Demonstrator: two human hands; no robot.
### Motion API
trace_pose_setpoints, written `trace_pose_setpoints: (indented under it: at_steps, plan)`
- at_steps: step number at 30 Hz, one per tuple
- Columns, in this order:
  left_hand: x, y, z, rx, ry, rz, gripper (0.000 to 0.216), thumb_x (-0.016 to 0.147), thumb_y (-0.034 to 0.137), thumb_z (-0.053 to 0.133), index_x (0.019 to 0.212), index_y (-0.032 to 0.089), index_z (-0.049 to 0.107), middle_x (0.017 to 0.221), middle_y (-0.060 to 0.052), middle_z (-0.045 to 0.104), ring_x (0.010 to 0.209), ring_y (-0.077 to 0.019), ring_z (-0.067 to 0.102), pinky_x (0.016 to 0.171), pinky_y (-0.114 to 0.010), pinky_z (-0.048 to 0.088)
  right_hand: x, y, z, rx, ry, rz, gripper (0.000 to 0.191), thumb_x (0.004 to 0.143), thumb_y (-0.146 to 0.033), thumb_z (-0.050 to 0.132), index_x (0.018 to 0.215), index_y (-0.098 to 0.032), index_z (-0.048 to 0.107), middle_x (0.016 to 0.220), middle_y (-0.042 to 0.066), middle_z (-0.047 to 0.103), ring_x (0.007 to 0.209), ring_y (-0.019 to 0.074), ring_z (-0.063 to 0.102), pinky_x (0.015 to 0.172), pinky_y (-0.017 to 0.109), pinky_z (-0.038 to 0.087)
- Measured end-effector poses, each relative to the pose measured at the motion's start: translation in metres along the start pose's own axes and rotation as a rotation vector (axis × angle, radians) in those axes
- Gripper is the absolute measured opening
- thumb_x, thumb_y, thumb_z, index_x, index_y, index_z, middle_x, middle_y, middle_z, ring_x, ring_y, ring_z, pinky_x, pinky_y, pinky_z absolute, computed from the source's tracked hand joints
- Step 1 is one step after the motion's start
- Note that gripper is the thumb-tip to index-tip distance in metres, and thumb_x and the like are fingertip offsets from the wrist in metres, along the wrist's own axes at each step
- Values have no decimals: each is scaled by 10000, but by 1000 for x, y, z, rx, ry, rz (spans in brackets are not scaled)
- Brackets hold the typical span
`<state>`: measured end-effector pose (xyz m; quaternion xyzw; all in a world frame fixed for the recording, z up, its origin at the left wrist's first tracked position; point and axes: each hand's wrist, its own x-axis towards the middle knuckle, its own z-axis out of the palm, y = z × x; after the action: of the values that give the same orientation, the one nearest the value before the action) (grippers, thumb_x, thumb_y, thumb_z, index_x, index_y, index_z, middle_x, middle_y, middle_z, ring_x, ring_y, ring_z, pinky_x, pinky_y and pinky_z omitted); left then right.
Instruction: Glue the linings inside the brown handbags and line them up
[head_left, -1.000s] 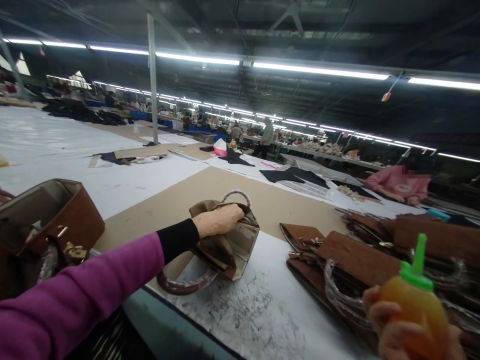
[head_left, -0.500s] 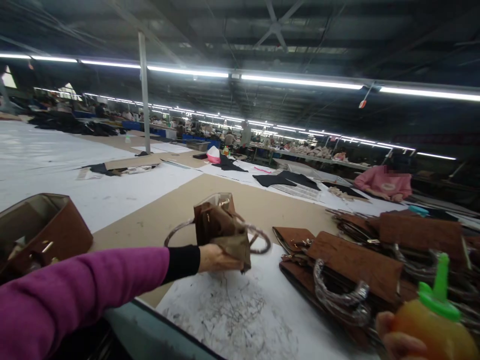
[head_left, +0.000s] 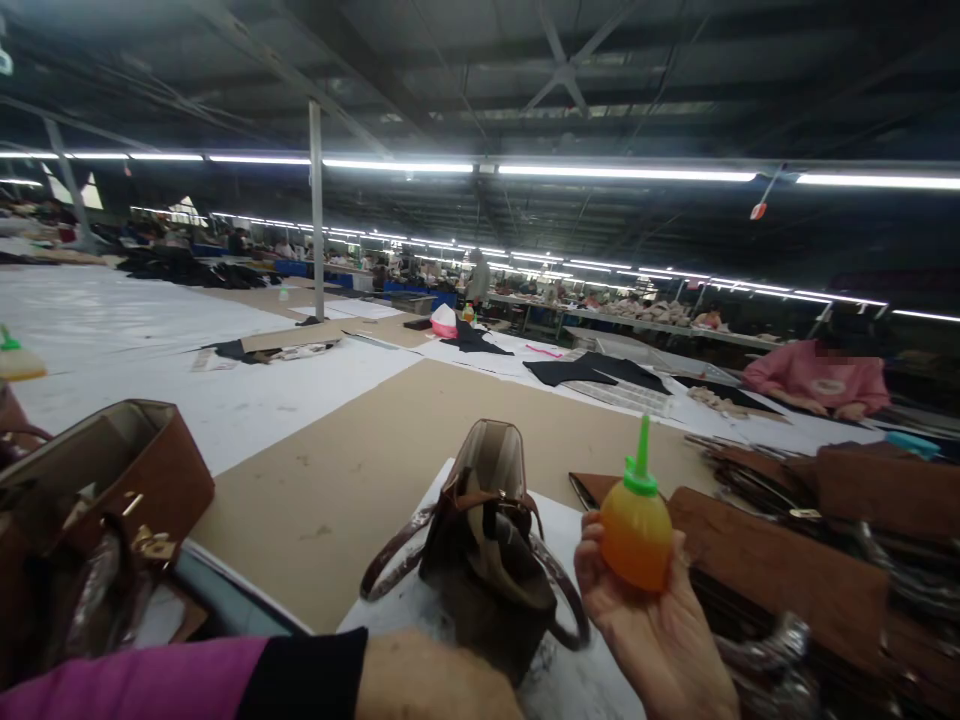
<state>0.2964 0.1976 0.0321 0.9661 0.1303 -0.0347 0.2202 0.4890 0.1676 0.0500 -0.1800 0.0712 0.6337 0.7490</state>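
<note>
In my right hand [head_left: 652, 620] is a round squeeze bottle [head_left: 636, 530] of orange liquid with a green pointed nozzle. The bottle stands upright, cradled between fingers and thumb. A brown handbag [head_left: 487, 570] with plastic-wrapped handles rests on the white sheet before me, its mouth open and striped lining showing. My left hand [head_left: 439, 680] is at the lower edge, against the near end of this handbag as far as I can see. Its fingers are out of sight, so its grip does not show.
Another open brown bag [head_left: 172, 470] with gold fittings stands at left. Flat brown bags [head_left: 780, 570] are stacked at right. A second squeeze bottle [head_left: 19, 360] is at far left. Black fabric pieces [head_left: 592, 370] lie farther back, where a person in a pink top [head_left: 817, 375] sits.
The handbag has come closer to me and turned, so its open mouth shows. My left hand has drawn back with it. My right hand has raised the bottle and moved it leftward.
</note>
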Motion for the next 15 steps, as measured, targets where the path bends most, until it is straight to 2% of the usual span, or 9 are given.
trace_pose_setpoints:
  at_steps: [2,5,6,8,9,11,13,15]
  plan:
    - [4,10,-19,24,125,-91,133,792,340,608,745,234,673,679,0,666,636,-167,628,584,-253,486,1,-4,-6,26,-18,-9,444,799,-428,742,1174,-218,633,1059,95,566,798,189,588,667,314,565]
    - [26,9,-41,172,546,-330,292,852,421,567,1005,181,631,1037,-89,680,931,-221,640,817,-318,495,-4,-13,-14,26,-27,-63,611,651,-238,865,1204,-196,608,1081,108,526,758,172,550,630,304,556]
    - [37,5,-44,225,633,-419,362,849,424,580,1086,151,599,1107,-127,656,997,-247,623,865,-350,480,-7,-16,-17,27,-27,-80,673,595,-190,891,1205,-196,606,1084,108,518,747,165,536,621,299,551]
    - [58,-8,-45,241,670,-604,514,785,450,661,1140,92,563,1095,-175,651,1027,-300,616,874,-391,475,-11,-23,-21,29,-15,-115,735,538,-154,915,1203,-215,608,1091,105,513,727,157,511,599,294,540]
    - [66,-16,-44,212,646,-681,530,756,456,689,1113,81,574,1039,-175,667,994,-314,630,843,-396,485,-13,-27,-25,29,-5,-121,740,535,-159,917,1205,-224,608,1094,106,512,715,155,497,588,296,534]
    - [76,-28,-43,145,581,-763,415,768,425,675,1018,99,614,937,-151,692,908,-316,659,762,-383,498,-15,-37,-34,41,20,-109,709,566,-198,908,1207,-237,607,1106,114,514,708,161,483,578,312,526]
    - [75,-38,-45,141,536,-739,256,814,358,610,950,143,639,897,-119,702,860,-298,670,704,-360,487,-19,-45,-43,61,45,-71,630,637,-264,876,1206,-248,608,1111,120,518,710,171,478,587,337,523]
    - [66,-45,-52,197,506,-650,182,819,316,590,925,182,651,887,-89,702,849,-281,667,678,-339,463,-25,-50,-46,79,49,-52,508,737,-350,806,1200,-262,616,1103,121,526,698,170,474,587,345,519]
